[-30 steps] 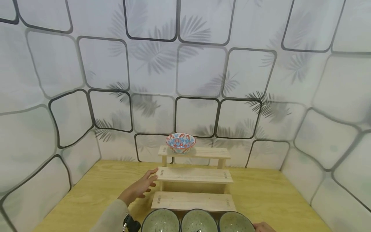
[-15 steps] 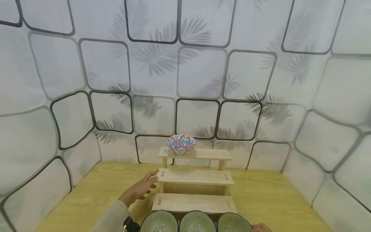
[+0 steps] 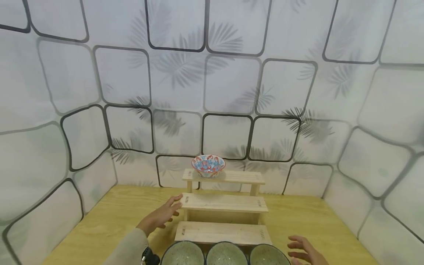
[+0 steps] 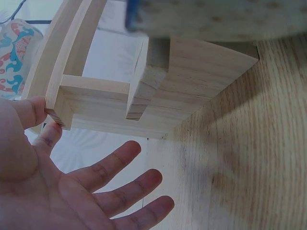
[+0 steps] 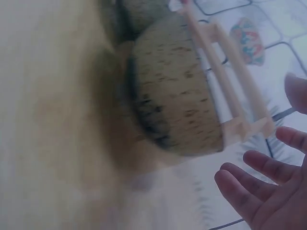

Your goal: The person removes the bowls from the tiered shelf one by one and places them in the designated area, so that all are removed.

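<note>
A three-tier wooden display shelf (image 3: 223, 232) stands on the table. My left hand (image 3: 163, 214) is at the left end of its middle tier; in the left wrist view, thumb and forefinger pinch the board's corner while the other fingers (image 4: 129, 177) spread free. A red-and-blue patterned bowl (image 3: 208, 166) sits on the top tier, left of centre. Three green speckled bowls, the left (image 3: 183, 254), middle (image 3: 226, 254) and right (image 3: 269, 254), line up before the lowest tier, cut by the frame's bottom. My right hand (image 3: 308, 252) is beside the right bowl, fingers apart, holding nothing.
The yellow wood-grain table (image 3: 304, 221) extends on both sides of the shelf. Patterned cloth walls (image 3: 228, 84) enclose it at the back, left and right. A dark watch-like device (image 3: 150, 255) is on the left wrist.
My right hand has let go of the right bowl's rim and come up a little, fingers now spread. My left hand stays at the shelf.
</note>
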The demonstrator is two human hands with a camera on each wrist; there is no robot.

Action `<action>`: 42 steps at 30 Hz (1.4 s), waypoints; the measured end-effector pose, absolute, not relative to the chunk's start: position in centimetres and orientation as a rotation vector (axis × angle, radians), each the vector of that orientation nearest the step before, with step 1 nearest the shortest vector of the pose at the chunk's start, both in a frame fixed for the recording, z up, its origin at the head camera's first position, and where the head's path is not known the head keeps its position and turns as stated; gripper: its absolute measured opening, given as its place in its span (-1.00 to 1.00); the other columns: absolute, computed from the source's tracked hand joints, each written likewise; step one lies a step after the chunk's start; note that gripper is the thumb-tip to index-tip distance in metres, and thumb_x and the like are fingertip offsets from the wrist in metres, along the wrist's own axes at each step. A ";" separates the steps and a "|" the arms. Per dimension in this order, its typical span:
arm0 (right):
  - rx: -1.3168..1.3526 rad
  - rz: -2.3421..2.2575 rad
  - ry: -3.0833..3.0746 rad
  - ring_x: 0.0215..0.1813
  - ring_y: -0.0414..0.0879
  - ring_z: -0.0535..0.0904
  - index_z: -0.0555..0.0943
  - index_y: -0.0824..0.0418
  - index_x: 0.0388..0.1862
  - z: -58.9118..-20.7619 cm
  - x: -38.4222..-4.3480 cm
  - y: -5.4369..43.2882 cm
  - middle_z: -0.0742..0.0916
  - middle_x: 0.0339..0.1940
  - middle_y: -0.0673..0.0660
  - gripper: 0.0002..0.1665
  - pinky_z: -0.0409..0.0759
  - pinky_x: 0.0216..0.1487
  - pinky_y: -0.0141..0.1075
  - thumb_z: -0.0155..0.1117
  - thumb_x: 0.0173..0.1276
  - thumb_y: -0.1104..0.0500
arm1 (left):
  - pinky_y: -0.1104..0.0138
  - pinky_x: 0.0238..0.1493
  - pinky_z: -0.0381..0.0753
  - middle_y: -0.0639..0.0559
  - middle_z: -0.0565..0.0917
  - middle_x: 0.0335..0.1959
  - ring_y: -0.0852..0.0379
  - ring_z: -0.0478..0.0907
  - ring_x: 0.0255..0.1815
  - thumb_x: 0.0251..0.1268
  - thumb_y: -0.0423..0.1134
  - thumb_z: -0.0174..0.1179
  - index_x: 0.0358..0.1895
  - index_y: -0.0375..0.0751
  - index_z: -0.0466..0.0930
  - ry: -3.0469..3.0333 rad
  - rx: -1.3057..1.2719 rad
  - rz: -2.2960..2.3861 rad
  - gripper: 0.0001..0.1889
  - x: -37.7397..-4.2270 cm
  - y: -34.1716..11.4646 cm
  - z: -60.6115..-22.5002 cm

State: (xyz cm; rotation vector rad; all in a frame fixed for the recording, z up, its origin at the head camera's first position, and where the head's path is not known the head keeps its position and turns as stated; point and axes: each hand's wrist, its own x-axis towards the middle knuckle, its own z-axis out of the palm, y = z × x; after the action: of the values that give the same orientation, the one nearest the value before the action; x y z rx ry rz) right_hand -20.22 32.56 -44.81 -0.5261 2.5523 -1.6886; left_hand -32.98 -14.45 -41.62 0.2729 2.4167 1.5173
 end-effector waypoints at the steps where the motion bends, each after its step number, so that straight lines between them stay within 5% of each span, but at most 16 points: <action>1: -0.525 -1.690 2.600 -0.02 -0.06 0.65 0.33 -0.04 0.28 -44.2 -20.2 32.3 0.48 0.09 0.54 -0.58 0.65 -0.16 -0.11 0.05 0.51 0.23 | -0.42 -0.02 0.26 -0.40 0.42 0.22 -0.59 0.31 0.18 0.52 0.18 -0.16 0.56 0.09 -0.01 2.416 0.273 1.517 -0.35 -33.0 -14.4 -41.6; 6: -0.629 -1.736 2.669 0.03 -0.22 0.61 0.16 0.39 0.37 -41.2 -20.7 30.5 0.46 0.14 0.50 -0.56 0.64 -0.17 -0.12 -0.19 0.61 0.25 | -0.41 -0.03 0.28 -0.38 0.45 0.20 -0.58 0.32 0.17 0.51 0.20 -0.17 0.56 0.10 -0.02 2.410 0.253 1.494 -0.34 -33.2 -14.5 -41.6; 12: -0.872 -1.814 2.687 0.08 -0.23 0.57 0.15 0.39 0.40 -38.7 -22.3 27.8 0.44 0.15 0.53 -0.56 0.62 -0.10 -0.13 -0.24 0.60 0.33 | -0.41 -0.04 0.28 -0.38 0.44 0.21 -0.58 0.32 0.17 0.48 0.24 -0.16 0.56 0.15 -0.03 2.402 0.252 1.454 -0.32 -33.4 -14.7 -41.2; 23: -0.979 -1.890 2.666 0.14 0.33 0.52 0.12 0.36 0.46 -35.4 -26.5 23.6 0.43 0.25 0.54 -0.46 0.61 -0.02 -0.15 -0.11 0.58 0.27 | -0.42 -0.06 0.28 -0.36 0.45 0.19 -0.59 0.33 0.15 0.45 0.26 -0.12 0.55 0.12 0.02 2.402 0.239 1.434 -0.30 -33.8 -14.9 -41.1; 29: -0.913 -1.963 2.618 0.21 0.37 0.47 0.12 0.35 0.47 -34.7 -28.7 21.9 0.41 0.29 0.52 -0.32 0.59 0.01 -0.22 0.12 0.48 0.29 | -0.40 -0.07 0.30 -0.34 0.47 0.18 -0.57 0.35 0.14 0.46 0.24 -0.11 0.54 0.11 0.03 2.393 0.241 1.435 -0.32 -34.0 -14.8 -41.1; 42: -0.782 -2.043 2.664 0.30 0.25 0.42 0.20 0.23 0.46 -34.2 -32.4 17.5 0.39 0.36 0.39 -0.27 0.49 0.17 -0.08 0.26 0.38 0.26 | -0.44 -0.09 0.27 -0.39 0.45 0.19 -0.65 0.29 0.15 0.49 0.16 -0.10 0.52 0.10 0.07 2.431 0.255 1.434 -0.38 -34.3 -14.8 -41.4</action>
State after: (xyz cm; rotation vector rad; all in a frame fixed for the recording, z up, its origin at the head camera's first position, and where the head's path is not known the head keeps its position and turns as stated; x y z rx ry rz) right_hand -32.43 17.49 -34.19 -0.7822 2.6644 -2.0431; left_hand -34.29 -14.85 -41.44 0.2551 2.4308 1.4338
